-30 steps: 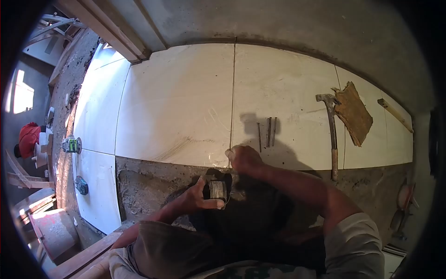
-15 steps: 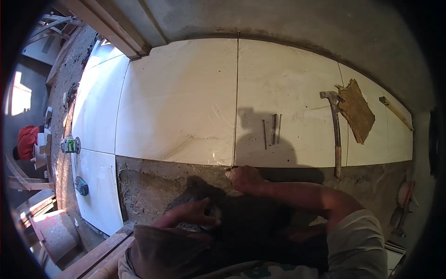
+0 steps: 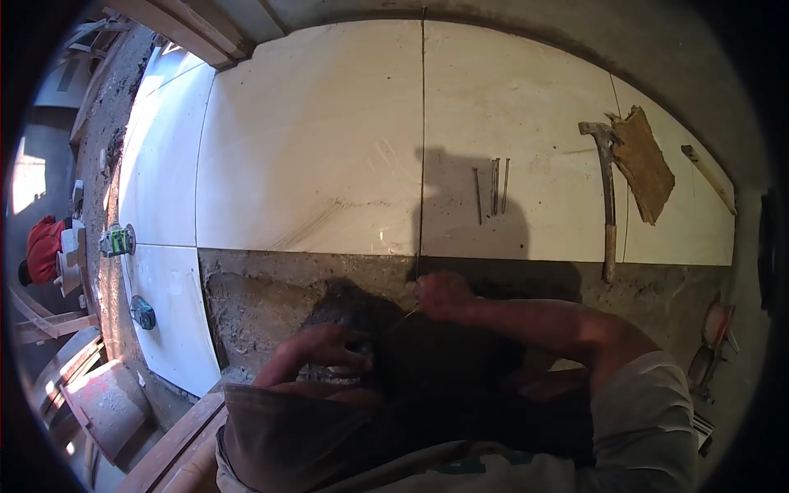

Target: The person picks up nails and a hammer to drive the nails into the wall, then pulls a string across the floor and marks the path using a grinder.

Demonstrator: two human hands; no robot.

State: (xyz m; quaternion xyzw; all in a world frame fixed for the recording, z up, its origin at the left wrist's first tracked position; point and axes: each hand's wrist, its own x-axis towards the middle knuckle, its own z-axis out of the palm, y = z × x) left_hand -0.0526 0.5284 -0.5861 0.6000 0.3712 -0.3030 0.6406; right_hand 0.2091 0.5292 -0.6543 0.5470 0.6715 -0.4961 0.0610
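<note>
My right hand (image 3: 444,296) is closed in a pinch over the mortar bed (image 3: 263,287), just below the joint between two large white tiles (image 3: 312,140). A thin string (image 3: 400,320) shows at its fingertips and runs down toward my left side. My left hand (image 3: 333,349) is curled low over the bed, beside a dark patch; whatever lies within its fingers is in shadow. Several long nails (image 3: 495,187) lie on the right-hand tile (image 3: 542,107). Farther right, a hammer (image 3: 609,197) rests with its handle end over the tile edge.
A broken brown board piece (image 3: 645,168) and a wooden strip (image 3: 708,179) lie at the right. On the left tiles stand a green power tool (image 3: 119,240) and a teal tool (image 3: 142,312). A person in red (image 3: 45,246) is at far left, above a bucket (image 3: 107,407).
My right hand has drawn back slightly from the tile edge, and the thin string now shows by it. The view has tipped, so the tiles sit higher. My left hand has shifted slightly left.
</note>
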